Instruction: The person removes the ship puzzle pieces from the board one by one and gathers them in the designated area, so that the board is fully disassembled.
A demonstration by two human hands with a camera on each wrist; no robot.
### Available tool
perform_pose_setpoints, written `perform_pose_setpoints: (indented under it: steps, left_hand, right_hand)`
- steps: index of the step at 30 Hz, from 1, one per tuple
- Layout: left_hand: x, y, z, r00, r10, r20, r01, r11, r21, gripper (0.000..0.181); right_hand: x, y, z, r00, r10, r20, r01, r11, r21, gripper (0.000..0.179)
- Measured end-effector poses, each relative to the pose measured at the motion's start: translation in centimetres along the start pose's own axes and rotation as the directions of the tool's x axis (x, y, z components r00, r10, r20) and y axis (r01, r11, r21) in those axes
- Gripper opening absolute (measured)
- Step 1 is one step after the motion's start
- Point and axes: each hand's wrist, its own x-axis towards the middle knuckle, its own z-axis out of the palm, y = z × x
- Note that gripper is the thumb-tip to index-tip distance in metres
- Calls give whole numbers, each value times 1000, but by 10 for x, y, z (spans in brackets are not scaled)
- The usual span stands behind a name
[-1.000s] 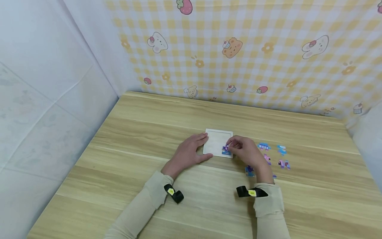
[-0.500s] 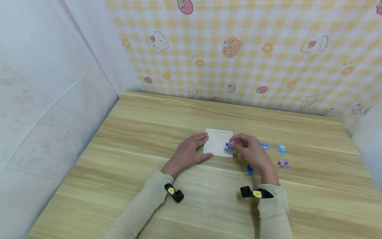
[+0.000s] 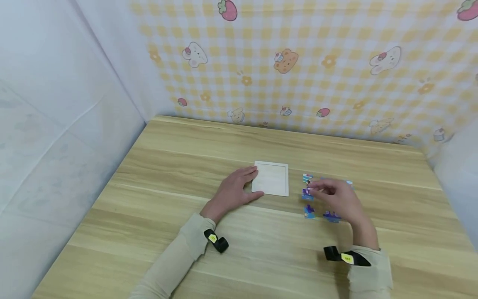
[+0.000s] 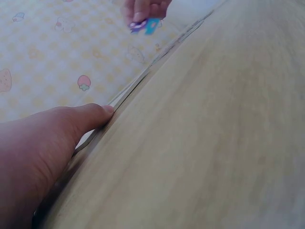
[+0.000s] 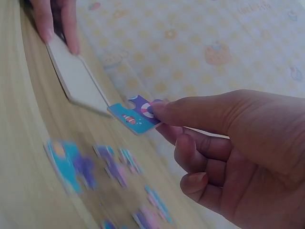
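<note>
In the head view, my left hand [image 3: 235,188] rests at the left edge of a square white puzzle tray [image 3: 273,179], thumb and fingers spread along it. The tray's recessed face shows plain, with no piece on it. My right hand [image 3: 337,198] pinches a blue and purple jigsaw piece [image 5: 137,115] between thumb and fingers. It carries a striped ring and a small orange fish. In the head view the held piece [image 3: 307,194] is right of the tray, above the loose pieces. My right hand hides some of these.
Several loose jigsaw pieces lie right of the tray, among them a blue and purple one [image 3: 309,211], a wider purple one [image 3: 331,216] and one with light blue [image 3: 308,178]. The wooden table [image 3: 209,145] meets a checked cloth [image 3: 257,91] at the back.
My right hand has lifted the puzzle piece off the tray's lower right corner and carried it right, over the loose pieces. My left hand has stayed at the tray's left edge.
</note>
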Motion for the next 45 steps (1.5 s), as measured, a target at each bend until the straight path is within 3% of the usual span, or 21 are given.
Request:
perform_pose_setpoints:
  steps: [8,14,19,28,45]
  left_hand:
    - [-1,2,-4,1000,-23,19,23,1000,-2,78]
    - [-1,4,-4,1000,-22,22,22,1000,0,78]
    - [-1,3,-4,1000,-15,19,16,1000,-5,78]
    - [1,-1,1,1000,-23,18,23,1000,-1,79]
    - [2,-2,2,1000,-8,9,8,1000,3,79]
  right_hand:
    - [-39,36,-37,998,26,-57,-24,999,39,14]
    - [-65,59,-63,988,149,-27,-148,988,47,21]
    - [-77,75,-72,974,227,8,-227,974,27,20]
    - [-74,82,-66,968,249,21,-247,967,-66,23]
    - [-67,88,-61,973,230,22,-227,970,-91,12]
